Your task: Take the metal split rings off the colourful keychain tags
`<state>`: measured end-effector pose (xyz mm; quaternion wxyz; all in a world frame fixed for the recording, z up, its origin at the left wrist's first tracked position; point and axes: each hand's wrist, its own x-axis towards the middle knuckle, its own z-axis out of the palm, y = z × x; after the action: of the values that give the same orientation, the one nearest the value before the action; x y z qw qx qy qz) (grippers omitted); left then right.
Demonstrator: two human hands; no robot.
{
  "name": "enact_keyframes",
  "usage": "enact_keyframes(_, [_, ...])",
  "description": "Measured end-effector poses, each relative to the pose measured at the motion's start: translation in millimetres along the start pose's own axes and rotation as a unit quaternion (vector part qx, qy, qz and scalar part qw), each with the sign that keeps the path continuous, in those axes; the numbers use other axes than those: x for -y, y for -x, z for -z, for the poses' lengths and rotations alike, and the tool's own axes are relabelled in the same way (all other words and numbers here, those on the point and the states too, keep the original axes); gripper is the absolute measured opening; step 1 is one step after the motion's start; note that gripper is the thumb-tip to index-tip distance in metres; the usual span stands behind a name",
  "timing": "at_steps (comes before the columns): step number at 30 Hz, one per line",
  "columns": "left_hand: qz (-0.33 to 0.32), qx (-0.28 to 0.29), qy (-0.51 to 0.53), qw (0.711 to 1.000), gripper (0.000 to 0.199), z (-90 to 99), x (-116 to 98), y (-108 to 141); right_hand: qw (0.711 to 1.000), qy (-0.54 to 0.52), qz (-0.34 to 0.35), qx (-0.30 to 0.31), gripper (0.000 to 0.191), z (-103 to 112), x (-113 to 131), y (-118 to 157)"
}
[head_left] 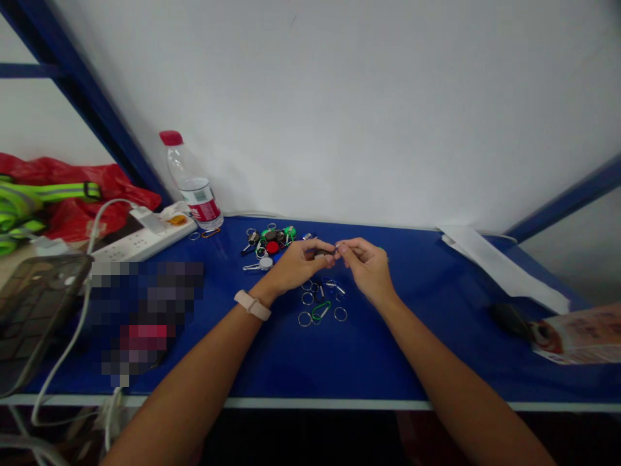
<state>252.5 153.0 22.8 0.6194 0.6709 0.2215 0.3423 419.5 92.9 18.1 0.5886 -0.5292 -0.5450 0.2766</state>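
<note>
My left hand (298, 262), with a pale band on its wrist, has thumb and fingers pinched around a small dark piece (320, 254). The fingertips of my right hand (366, 265) meet it, closed on a tiny shiny bit that is too small to name. Just below the hands lie several metal split rings (340, 320), a green carabiner (328, 306) and a blue one (334, 285). Left of and behind my left hand is a pile of keychain pieces, among them a red round reel (272, 247) and a silver round one (265, 263). Something green shows partly behind my right hand.
A water bottle (201, 200) stands at the back left by a white power strip (145, 243). Cables, a phone-like dark case (39, 310) and a blurred-out patch are at left. White paper (509, 272) and a dark object (509, 320) lie right on the blue table (310, 369).
</note>
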Motion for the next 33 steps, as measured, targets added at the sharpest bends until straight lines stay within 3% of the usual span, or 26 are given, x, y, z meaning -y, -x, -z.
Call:
enact_keyframes(10, [-0.032,0.012,-0.054,0.998,0.021,-1.9,-2.7,0.4,0.996,0.079,0.026,0.019,0.033,0.4,-3.9,1.4])
enact_keyframes(15, [-0.029,0.010,-0.079,0.996,0.022,-1.6,-0.1,1.8,0.970,0.213,0.119,-0.005,0.018,6.9,1.2,3.5])
enact_keyframes(18, [-0.031,-0.002,-0.088,0.996,0.022,-2.5,1.8,1.5,0.948,0.270,0.169,-0.011,0.022,7.7,4.6,4.5])
enact_keyframes(23, [-0.057,-0.017,-0.119,0.991,0.022,-4.7,3.6,0.7,0.985,0.155,0.066,0.027,0.036,1.9,-0.9,3.5])
enact_keyframes(26, [-0.062,-0.026,-0.139,0.988,0.019,-3.9,2.6,1.2,0.986,0.155,0.046,0.042,0.035,1.7,-6.3,1.9])
enact_keyframes(28, [-0.060,-0.035,-0.153,0.986,0.017,-2.8,1.4,1.8,0.972,0.219,0.089,0.005,0.027,3.6,-6.4,2.1])
enact_keyframes(30, [-0.060,-0.045,-0.173,0.982,0.015,-2.0,0.5,2.3,0.940,0.302,0.155,-0.027,0.023,5.5,-3.9,3.4])
enact_keyframes(33, [-0.061,-0.059,-0.184,0.979,0.012,-1.3,1.3,2.1,0.904,0.372,0.208,-0.025,0.025,6.2,0.8,5.5])
